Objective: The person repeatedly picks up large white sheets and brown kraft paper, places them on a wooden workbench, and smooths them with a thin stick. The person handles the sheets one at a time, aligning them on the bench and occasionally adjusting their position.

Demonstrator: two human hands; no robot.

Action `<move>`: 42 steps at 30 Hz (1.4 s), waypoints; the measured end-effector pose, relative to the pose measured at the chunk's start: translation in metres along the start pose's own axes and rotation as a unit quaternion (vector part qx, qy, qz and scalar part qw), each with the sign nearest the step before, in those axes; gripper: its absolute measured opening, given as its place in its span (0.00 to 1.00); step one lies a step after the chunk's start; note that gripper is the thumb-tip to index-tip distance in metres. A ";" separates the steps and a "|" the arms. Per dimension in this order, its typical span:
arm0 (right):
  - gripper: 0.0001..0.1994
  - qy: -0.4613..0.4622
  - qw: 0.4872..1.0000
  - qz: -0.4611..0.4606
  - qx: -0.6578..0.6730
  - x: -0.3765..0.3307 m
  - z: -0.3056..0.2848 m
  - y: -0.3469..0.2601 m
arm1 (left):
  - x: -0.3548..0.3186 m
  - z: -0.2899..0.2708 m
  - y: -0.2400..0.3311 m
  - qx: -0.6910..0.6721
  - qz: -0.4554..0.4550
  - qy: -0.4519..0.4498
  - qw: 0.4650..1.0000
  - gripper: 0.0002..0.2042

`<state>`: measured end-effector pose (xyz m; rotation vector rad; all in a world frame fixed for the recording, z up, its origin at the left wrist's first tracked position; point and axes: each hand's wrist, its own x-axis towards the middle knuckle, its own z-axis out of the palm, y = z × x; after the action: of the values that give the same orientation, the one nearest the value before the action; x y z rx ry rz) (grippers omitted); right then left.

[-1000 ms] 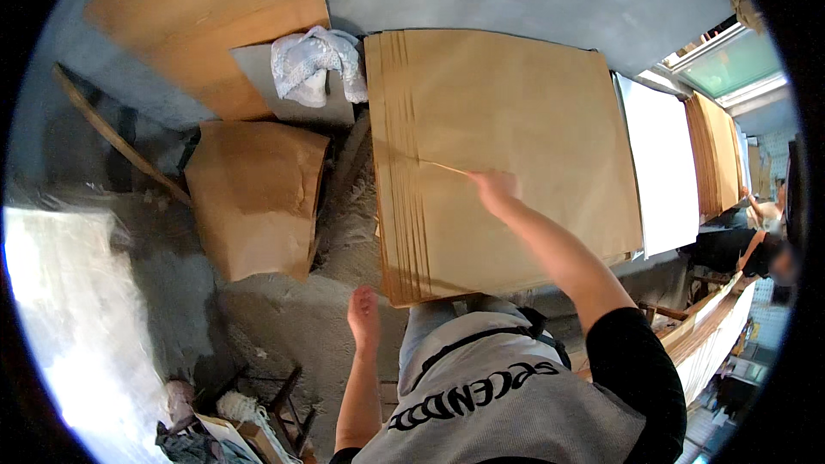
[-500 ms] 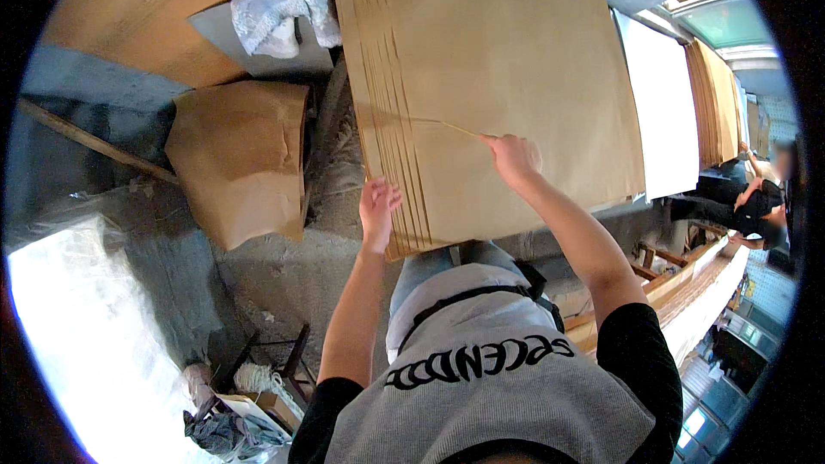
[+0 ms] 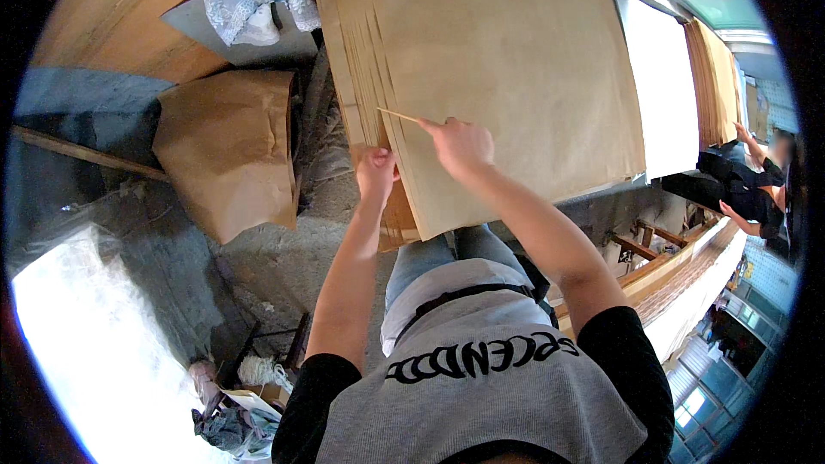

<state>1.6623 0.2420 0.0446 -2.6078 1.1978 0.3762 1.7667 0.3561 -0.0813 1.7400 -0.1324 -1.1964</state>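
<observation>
My right hand (image 3: 460, 144) pinches a thin stick (image 3: 397, 115) pointing toward 10 o'clock over the stack of tan paper sheets (image 3: 507, 77); my left hand (image 3: 376, 174) (nearer the fanned edges) grips the stack's near-left corner.

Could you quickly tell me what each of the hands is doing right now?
Left hand: closed on the edge of the brown paper stack.
Right hand: closed, holding a thin stick.

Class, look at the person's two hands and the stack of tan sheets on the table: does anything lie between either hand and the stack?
Nothing visible does. The left hand already rests on the stepped left edge of the stack of tan sheets. The right hand lies on the top sheet, holding a thin stick that points left across the edges.
</observation>
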 end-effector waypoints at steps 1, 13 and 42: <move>0.17 -0.001 1.000 0.010 -0.004 0.002 0.005 0.001 | 0.001 -0.002 -0.009 0.070 -0.008 -0.018 0.997 0.09; 0.17 -0.045 0.999 0.026 -0.005 -0.012 0.004 0.004 | 0.006 -0.007 -0.024 0.076 -0.054 -0.026 0.995 0.10; 0.11 -0.236 0.802 0.045 0.547 -0.189 0.102 0.277 | -0.166 0.129 -0.086 -0.324 -0.066 -0.243 0.912 0.23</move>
<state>1.3178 0.2328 -0.0194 -1.3486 0.9230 0.2141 1.5494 0.4095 -0.0426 0.8655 0.0866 -1.5406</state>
